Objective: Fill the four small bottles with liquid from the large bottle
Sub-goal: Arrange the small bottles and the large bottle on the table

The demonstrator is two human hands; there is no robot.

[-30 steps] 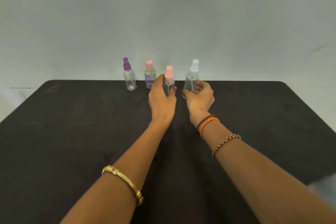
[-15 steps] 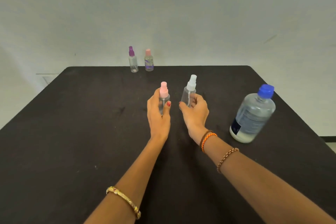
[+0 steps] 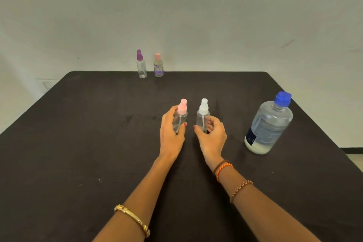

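Note:
My left hand point(image 3: 170, 135) grips a clear small spray bottle with a pink cap point(image 3: 181, 115) at the middle of the black table point(image 3: 78, 143). Beside it, my right hand point(image 3: 213, 136) holds a clear small spray bottle with a white cap point(image 3: 203, 114). Both bottles are upright, about a hand's width apart. Two more small bottles stand at the far edge: one with a purple spray cap point(image 3: 141, 65) and one with a pink cap and purple print point(image 3: 158, 66). The large clear bottle with a blue cap point(image 3: 269, 124) stands to the right of my right hand, capped.
A plain grey wall rises behind the table. The table's far edge lies just behind the two far bottles, and its right edge runs close past the large bottle.
Both hands have brought the pink-capped and white-capped bottles from the far edge toward me to the table's middle. The view has tilted, and the large bottle came into sight.

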